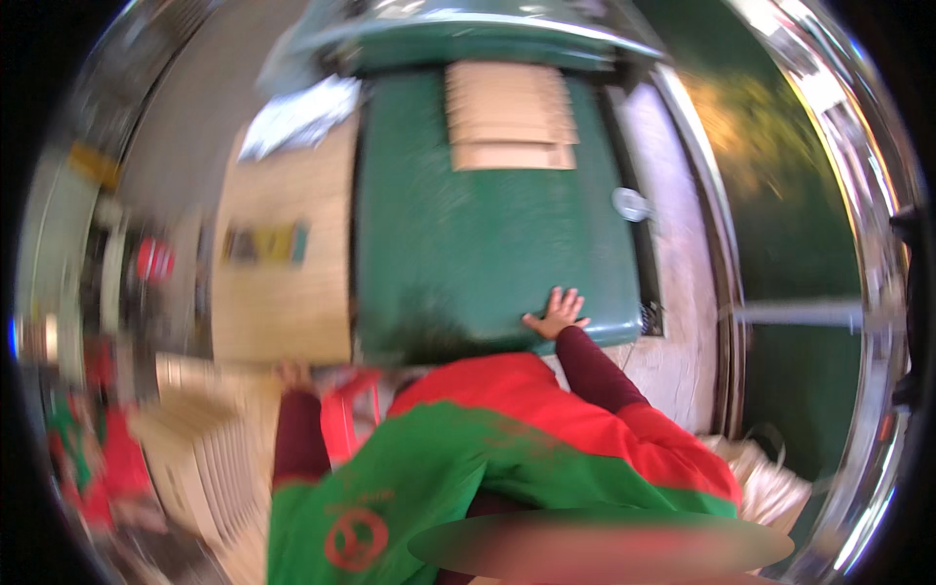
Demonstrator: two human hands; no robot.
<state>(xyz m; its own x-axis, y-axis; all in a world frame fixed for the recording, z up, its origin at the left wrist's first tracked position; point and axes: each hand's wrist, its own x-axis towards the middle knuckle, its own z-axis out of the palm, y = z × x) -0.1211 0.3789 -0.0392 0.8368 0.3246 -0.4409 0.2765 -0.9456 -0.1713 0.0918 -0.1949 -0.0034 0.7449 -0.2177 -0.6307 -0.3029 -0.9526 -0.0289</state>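
My right hand (562,314) rests on the near edge of a green conveyor belt (468,234). Its fingers are spread and nothing is in it. On the left, my left hand (292,374) is at the near edge of a pile of flat cardboard sheets (283,317), beside more folded cardboard. Blur hides its fingers, so I cannot tell whether it grips anything. Farther up the belt lies an overlapping row of flat brown cardboard pieces (512,112), well away from both hands.
A yellow and dark item (265,244) and crumpled whitish plastic (302,115) lie on the cardboard pile. Folded cartons (210,439) stand lower left, near a person in red and green (127,453). A clear round object (632,205) sits at the belt's right edge.
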